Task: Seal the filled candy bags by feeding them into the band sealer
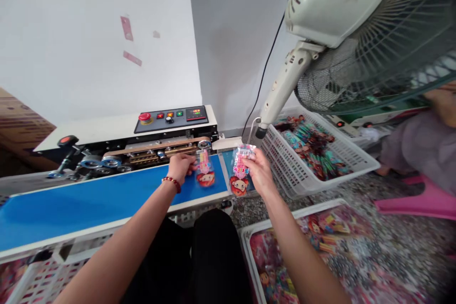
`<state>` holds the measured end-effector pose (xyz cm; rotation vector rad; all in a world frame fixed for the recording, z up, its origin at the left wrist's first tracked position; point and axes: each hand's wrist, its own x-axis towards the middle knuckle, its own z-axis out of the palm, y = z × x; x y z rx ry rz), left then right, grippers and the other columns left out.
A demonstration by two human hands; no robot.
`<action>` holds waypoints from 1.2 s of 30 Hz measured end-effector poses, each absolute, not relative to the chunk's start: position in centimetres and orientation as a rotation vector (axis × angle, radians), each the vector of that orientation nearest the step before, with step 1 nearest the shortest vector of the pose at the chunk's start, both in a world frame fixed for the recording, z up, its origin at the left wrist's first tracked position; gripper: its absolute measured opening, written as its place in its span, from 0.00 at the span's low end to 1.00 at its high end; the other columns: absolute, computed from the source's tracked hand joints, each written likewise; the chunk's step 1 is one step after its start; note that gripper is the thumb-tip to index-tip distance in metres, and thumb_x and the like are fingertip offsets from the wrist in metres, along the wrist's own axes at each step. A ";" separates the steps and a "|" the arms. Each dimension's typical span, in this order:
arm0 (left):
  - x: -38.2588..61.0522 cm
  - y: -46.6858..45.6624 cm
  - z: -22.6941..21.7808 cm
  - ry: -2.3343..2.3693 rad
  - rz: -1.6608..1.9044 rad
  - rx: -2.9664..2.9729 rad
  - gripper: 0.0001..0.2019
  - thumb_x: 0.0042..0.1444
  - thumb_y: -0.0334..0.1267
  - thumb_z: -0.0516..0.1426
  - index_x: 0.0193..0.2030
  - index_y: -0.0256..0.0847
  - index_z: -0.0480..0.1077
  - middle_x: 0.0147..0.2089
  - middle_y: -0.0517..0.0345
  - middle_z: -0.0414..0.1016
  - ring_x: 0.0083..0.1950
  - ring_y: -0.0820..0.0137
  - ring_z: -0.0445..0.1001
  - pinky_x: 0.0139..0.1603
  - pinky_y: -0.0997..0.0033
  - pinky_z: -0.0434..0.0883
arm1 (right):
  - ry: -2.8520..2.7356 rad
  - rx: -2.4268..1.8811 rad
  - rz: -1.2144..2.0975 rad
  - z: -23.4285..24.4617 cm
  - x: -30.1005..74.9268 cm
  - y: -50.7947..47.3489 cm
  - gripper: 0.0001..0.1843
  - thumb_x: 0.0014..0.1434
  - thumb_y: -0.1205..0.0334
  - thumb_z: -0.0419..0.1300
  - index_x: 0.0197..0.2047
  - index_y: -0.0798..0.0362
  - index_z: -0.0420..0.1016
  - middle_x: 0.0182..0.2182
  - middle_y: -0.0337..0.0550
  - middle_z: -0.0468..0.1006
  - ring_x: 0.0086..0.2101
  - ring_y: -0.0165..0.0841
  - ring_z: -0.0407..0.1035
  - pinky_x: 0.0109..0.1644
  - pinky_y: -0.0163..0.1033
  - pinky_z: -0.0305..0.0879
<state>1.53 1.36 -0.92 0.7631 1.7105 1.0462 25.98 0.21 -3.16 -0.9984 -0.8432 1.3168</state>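
My left hand [181,167], with a red beaded bracelet at the wrist, pinches the edge of a small clear packet [205,178] over the blue conveyor belt [135,187]. The packet has pink contents and a red-haired cartoon figure at its lower end. My right hand [260,171] grips a second packet of the same kind [238,183] near its upper right edge, just past the belt's right end. Behind my left hand runs the roller and band mechanism of a band sealing machine [174,121].
A large fan [338,4] stands at the upper right. Below it is a white crate [285,166] of packets; another filled tray [249,256] lies by my right leg. A person's arm and clothing [420,147] and a pink stool [420,202] are at far right.
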 end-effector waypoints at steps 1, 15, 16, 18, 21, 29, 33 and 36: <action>0.7 0.7 -1.0 1.797 1.074 0.823 0.06 0.51 0.33 0.63 0.33 0.35 0.71 0.30 0.53 0.76 0.23 0.72 0.71 0.19 0.75 0.60 | -0.852 -0.983 1.340 -3.3 25.6 0.3 0.24 0.45 0.59 0.71 0.46 0.48 0.74 0.35 0.35 0.83 0.33 0.35 0.75 0.39 0.39 0.71; 7.6 -0.9 -0.1 1.271 1.073 1.201 0.19 0.44 0.52 0.66 0.32 0.35 0.79 0.22 0.59 0.71 0.22 0.76 0.63 0.24 0.75 0.61 | -1.049 -0.976 1.355 -2.1 23.9 0.4 0.15 0.50 0.51 0.70 0.38 0.49 0.76 0.34 0.36 0.80 0.35 0.33 0.74 0.41 0.37 0.70; 7.5 -0.6 -0.2 1.289 1.044 1.148 0.18 0.44 0.51 0.67 0.30 0.35 0.78 0.19 0.60 0.69 0.21 0.77 0.60 0.22 0.76 0.57 | -1.083 -1.033 1.350 -2.3 24.1 0.6 0.16 0.49 0.51 0.70 0.39 0.49 0.77 0.33 0.37 0.80 0.34 0.33 0.74 0.38 0.36 0.70; 7.1 0.0 -0.4 1.373 0.956 1.040 0.16 0.44 0.49 0.67 0.29 0.35 0.77 0.15 0.63 0.64 0.17 0.78 0.56 0.19 0.77 0.50 | -1.129 -1.161 1.345 -3.1 24.5 1.1 0.18 0.48 0.52 0.70 0.40 0.50 0.76 0.30 0.36 0.78 0.29 0.33 0.73 0.30 0.35 0.69; 6.9 1.3 -0.6 1.500 0.855 0.945 0.15 0.46 0.46 0.68 0.26 0.35 0.74 0.13 0.63 0.61 0.15 0.79 0.53 0.18 0.76 0.45 | -1.170 -1.289 1.309 -4.0 24.4 2.1 0.17 0.47 0.54 0.69 0.39 0.50 0.73 0.25 0.32 0.75 0.21 0.30 0.68 0.21 0.33 0.65; 5.6 4.0 -1.9 1.808 0.771 1.002 0.12 0.51 0.43 0.67 0.26 0.35 0.75 0.13 0.62 0.63 0.14 0.77 0.56 0.19 0.76 0.52 | -1.416 -1.579 1.061 -3.9 21.3 5.5 0.12 0.50 0.66 0.67 0.34 0.49 0.67 0.25 0.33 0.77 0.21 0.29 0.69 0.21 0.32 0.62; 2.0 3.2 -1.4 1.897 0.744 1.070 0.09 0.53 0.40 0.64 0.29 0.34 0.78 0.13 0.60 0.65 0.16 0.75 0.59 0.20 0.75 0.55 | -1.610 -1.548 0.916 -3.7 18.5 6.5 0.12 0.50 0.67 0.68 0.33 0.49 0.68 0.25 0.31 0.77 0.28 0.32 0.73 0.33 0.34 0.68; -0.9 1.1 -0.2 1.993 0.682 1.140 0.10 0.55 0.40 0.62 0.35 0.34 0.80 0.16 0.59 0.68 0.18 0.73 0.63 0.20 0.75 0.57 | -1.708 -1.551 0.852 -2.3 16.9 5.0 0.09 0.53 0.69 0.66 0.35 0.49 0.71 0.28 0.34 0.79 0.34 0.34 0.75 0.41 0.37 0.69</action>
